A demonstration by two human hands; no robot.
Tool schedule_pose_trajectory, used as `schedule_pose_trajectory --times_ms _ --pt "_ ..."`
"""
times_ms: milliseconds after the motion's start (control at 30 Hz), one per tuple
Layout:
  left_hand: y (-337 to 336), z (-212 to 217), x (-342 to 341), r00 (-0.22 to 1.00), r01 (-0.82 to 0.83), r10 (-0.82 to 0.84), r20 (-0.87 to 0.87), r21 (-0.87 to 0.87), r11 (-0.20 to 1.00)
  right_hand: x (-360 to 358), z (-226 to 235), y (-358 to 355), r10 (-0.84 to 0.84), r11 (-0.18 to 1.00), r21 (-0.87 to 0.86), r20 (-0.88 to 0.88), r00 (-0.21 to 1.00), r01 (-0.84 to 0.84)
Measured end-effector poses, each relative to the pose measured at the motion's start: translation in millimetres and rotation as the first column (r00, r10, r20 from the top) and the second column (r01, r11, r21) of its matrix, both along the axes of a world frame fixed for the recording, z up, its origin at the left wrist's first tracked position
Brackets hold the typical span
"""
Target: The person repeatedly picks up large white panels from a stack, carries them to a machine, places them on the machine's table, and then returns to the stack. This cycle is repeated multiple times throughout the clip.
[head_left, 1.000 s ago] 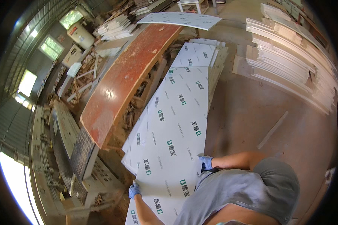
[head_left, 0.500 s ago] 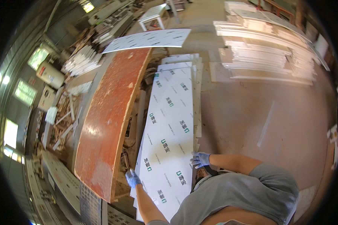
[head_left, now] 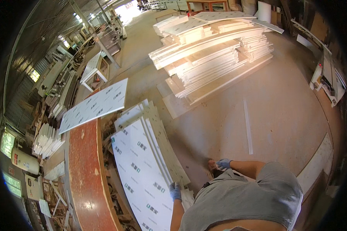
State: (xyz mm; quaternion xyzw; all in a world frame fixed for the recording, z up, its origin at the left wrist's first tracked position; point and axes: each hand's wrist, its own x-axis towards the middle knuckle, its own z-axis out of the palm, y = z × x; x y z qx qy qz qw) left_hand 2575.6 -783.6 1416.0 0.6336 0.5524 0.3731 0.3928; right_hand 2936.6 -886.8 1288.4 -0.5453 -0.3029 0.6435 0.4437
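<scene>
A stack of white panels (head_left: 142,181), printed with dark and green marks, lies lengthwise before me, its sheets slightly fanned along the right side. At the right edge of the top sheets is my left hand (head_left: 175,191), in a blue glove, fingers stretched out against the edge. My right hand (head_left: 223,164), gloved as well, is off the panels to the right, just ahead of my body. Its fingers are apart, with nothing visible in them. Left of the stack runs a long worn red board (head_left: 86,173), and another printed white panel (head_left: 96,104) lies across its far end.
A large pile of pale boards (head_left: 216,57) stands on the floor ahead. One thin white strip (head_left: 247,127) lies on the floor to the right. Beyond the crosswise panel are a small white-legged table (head_left: 94,69) and a post (head_left: 100,42). Wood scraps (head_left: 58,196) fill the left side.
My view has swung to the right. My left hand has gone from the panel's left side to its right edge. The right hand has left that edge and moved away rightward.
</scene>
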Motion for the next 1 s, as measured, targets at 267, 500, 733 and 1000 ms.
schedule_pose_trajectory --times_ms 267,500,733,1000 --pt "284 -63 40 0.857 0.034 0.147 0.493 -0.339 0.940 113 111 125 -0.277 0.905 -0.205 0.381 0.882 0.373" --pt "502 90 100 0.708 -0.200 0.469 0.529 -0.486 0.851 135 103 247 -0.286 0.908 -0.237 0.256 0.923 0.347" --pt "709 215 138 0.496 -0.225 0.551 0.671 -0.514 0.828 155 142 346 -0.396 0.879 -0.205 0.191 0.898 0.431" --pt "833 224 127 0.262 0.022 0.449 0.855 -0.470 0.882 156 265 454 -0.242 0.893 -0.301 0.308 0.920 0.335"
